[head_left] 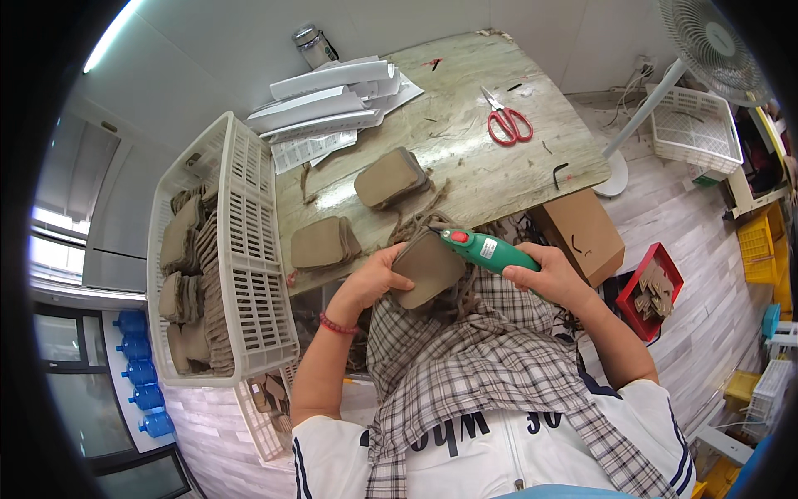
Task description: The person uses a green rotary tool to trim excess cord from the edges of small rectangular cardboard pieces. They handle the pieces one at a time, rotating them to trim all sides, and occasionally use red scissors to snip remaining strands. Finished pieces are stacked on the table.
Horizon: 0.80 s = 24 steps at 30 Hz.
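My left hand [372, 281] grips a brown, flat piece with rounded corners [431, 271] over my lap, thumb on top. My right hand [555, 276] is wrapped round a green hand-held electric cutter [492, 252] with a red switch. The cutter's dark tip lies at the far edge of the piece; whether it touches is too small to tell. Thin brown strips [416, 218] hang about that edge and below the piece. On the table just beyond, two stacks of similar brown pieces, a farther stack [387, 178] and a nearer stack [320, 244], lie near my left hand.
Red-handled scissors [509, 126] and crumpled papers [328, 108] lie on the table [453, 91]. A tall white crate [249, 274] full of brown pieces stands at the left. To the right are a cardboard box [586, 233], a red tray [625, 303] of small pieces and a fan [715, 46].
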Available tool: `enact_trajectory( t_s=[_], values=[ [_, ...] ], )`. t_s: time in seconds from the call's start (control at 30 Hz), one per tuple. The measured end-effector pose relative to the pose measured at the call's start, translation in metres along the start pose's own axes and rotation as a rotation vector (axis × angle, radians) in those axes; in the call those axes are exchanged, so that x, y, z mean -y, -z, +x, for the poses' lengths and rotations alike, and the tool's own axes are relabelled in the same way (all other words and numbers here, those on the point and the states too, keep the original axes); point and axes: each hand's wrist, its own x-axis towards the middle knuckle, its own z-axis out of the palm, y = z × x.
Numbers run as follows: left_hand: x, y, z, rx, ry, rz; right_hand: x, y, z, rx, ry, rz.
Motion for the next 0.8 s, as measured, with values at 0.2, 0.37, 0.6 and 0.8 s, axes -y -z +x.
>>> enact_trajectory(
  t_s=[0.2, 0.37, 0.6, 0.8],
  values=[
    [-0.006, 0.017, -0.009, -0.031, 0.007, 0.126, -0.004, 0.006, -0.004, 0.072, -0.036, 0.03],
    [0.002, 0.021, -0.012, -0.29, -0.16, -0.176, -0.009, 0.007, -0.005, 0.076, -0.071, 0.025],
    [0.024, 0.012, -0.003, -0.361, -0.346, -0.362, -0.009, 0.002, -0.008, 0.072, -0.011, -0.11],
    [0.024, 0.007, 0.0, -0.4, -0.341, -0.324, -0.01, -0.002, -0.01, 0.063, 0.01, -0.169]
  ],
)
